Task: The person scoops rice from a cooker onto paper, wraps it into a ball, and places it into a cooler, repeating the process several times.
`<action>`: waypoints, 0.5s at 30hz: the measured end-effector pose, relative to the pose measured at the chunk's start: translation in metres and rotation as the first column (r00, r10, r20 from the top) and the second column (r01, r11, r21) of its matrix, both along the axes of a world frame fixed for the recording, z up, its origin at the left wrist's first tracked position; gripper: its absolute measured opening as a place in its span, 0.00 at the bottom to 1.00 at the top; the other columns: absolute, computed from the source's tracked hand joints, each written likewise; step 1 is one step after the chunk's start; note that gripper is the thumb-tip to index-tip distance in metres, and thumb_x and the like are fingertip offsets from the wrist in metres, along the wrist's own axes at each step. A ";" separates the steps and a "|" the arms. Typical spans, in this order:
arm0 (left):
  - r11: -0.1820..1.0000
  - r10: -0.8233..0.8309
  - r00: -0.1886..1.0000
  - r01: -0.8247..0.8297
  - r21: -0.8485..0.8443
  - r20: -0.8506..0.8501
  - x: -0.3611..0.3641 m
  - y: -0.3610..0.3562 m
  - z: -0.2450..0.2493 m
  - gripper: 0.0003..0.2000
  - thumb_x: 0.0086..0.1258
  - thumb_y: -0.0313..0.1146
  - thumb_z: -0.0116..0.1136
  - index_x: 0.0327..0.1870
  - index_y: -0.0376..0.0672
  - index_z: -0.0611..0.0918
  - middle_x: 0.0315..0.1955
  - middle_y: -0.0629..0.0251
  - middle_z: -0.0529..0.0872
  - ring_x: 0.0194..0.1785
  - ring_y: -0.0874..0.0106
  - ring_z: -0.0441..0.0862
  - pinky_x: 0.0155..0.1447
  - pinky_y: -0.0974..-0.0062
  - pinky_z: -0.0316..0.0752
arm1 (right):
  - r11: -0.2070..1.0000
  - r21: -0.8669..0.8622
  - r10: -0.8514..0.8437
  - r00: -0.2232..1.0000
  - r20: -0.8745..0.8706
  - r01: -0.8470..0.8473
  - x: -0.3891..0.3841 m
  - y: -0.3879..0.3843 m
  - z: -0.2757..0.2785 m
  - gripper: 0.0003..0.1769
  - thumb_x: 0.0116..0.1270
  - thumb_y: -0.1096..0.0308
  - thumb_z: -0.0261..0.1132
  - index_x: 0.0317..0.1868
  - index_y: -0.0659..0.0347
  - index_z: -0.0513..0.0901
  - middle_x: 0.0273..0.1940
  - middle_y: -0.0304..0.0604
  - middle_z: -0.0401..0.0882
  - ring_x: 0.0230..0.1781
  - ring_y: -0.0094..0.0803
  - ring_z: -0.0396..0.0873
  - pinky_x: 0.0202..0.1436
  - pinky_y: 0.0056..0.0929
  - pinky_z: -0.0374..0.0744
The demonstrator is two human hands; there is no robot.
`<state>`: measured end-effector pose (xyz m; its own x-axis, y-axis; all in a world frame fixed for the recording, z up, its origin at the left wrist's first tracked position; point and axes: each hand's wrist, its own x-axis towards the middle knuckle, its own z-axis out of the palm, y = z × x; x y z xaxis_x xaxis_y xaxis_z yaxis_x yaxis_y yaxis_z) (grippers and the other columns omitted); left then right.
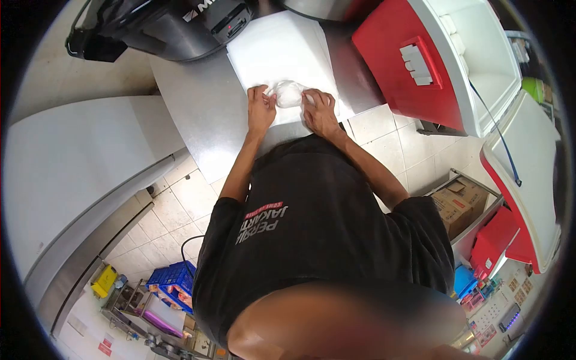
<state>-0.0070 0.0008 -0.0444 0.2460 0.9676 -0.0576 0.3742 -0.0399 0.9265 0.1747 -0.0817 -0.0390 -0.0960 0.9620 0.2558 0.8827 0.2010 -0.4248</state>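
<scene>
A rounded white bundle wrapped in paper point(289, 94) sits near the front edge of a stack of white paper sheets point(282, 48). What the wrapping contains is hidden. My left hand point(261, 108) is at the bundle's left side, fingers curled and closed on the gathered paper there. On the opposite side, my right hand point(320, 111) pinches the wrapping's right end between thumb and fingers. Both wrists come in from the front edge of the steel table point(204, 96), where the sheets lie.
A black appliance point(180, 27) with a red light stands at the back left, and a round metal vessel point(327, 7) at the back. On the right is an open red cooler box point(396, 54). A white cabinet-like unit point(90, 138) is at left; cardboard boxes point(462, 201) sit lower right.
</scene>
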 end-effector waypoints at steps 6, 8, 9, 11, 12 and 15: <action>0.962 0.197 0.938 -0.128 0.241 -0.286 0.023 -0.014 0.009 0.11 0.63 0.26 0.61 0.47 0.41 0.78 0.47 0.56 0.76 0.52 0.59 0.73 0.56 0.62 0.70 | 0.991 -0.086 -0.111 0.993 -0.039 0.107 -0.005 -0.003 0.002 0.24 0.57 0.65 0.61 0.56 0.61 0.76 0.57 0.44 0.66 0.61 0.44 0.59 0.62 0.51 0.55; 0.967 0.256 0.966 -0.256 -0.003 0.027 0.035 -0.017 0.030 0.11 0.64 0.28 0.61 0.46 0.39 0.78 0.45 0.57 0.78 0.48 0.62 0.76 0.50 0.65 0.74 | 0.990 -0.090 -0.112 0.993 -0.036 0.109 -0.006 -0.001 0.008 0.25 0.57 0.64 0.62 0.56 0.60 0.76 0.57 0.44 0.66 0.62 0.44 0.59 0.62 0.51 0.55; 0.912 0.379 0.873 -0.298 -0.281 0.306 0.039 -0.017 0.034 0.11 0.65 0.30 0.62 0.46 0.38 0.78 0.44 0.57 0.79 0.45 0.66 0.78 0.44 0.67 0.77 | 0.991 -0.098 -0.097 0.995 -0.035 0.093 -0.005 0.000 0.011 0.25 0.57 0.63 0.63 0.56 0.60 0.76 0.58 0.43 0.66 0.62 0.44 0.58 0.62 0.51 0.54; 0.905 0.415 0.822 -0.328 -0.272 0.389 0.037 -0.016 0.017 0.11 0.65 0.30 0.63 0.45 0.37 0.77 0.40 0.58 0.80 0.41 0.70 0.78 0.38 0.71 0.77 | 0.991 -0.119 -0.075 0.993 -0.090 0.064 -0.001 0.005 0.014 0.26 0.58 0.60 0.64 0.56 0.62 0.75 0.59 0.45 0.66 0.62 0.43 0.61 0.62 0.49 0.58; 0.895 0.445 0.763 -0.358 -0.267 0.468 0.038 -0.012 0.020 0.12 0.66 0.31 0.63 0.44 0.36 0.77 0.37 0.60 0.81 0.37 0.74 0.79 0.32 0.76 0.77 | 0.990 -0.141 -0.052 0.988 -0.146 0.031 0.001 0.011 0.015 0.27 0.59 0.58 0.65 0.57 0.63 0.75 0.59 0.47 0.67 0.61 0.42 0.64 0.62 0.47 0.61; 0.892 0.410 0.778 -0.233 -0.389 0.476 0.034 -0.013 0.034 0.10 0.65 0.29 0.64 0.42 0.35 0.77 0.32 0.64 0.80 0.33 0.77 0.77 0.31 0.79 0.75 | 0.897 -0.434 -0.323 0.549 -0.771 -0.083 0.001 0.033 0.016 0.33 0.62 0.52 0.65 0.60 0.68 0.70 0.58 0.51 0.71 0.61 0.43 0.68 0.64 0.41 0.65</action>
<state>0.0269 -0.0127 -0.0105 -0.0001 0.9526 -0.3044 -0.2406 0.2954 0.9246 0.1759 -0.0487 -0.0226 0.0804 0.9711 -0.2249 0.1145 -0.2331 -0.9657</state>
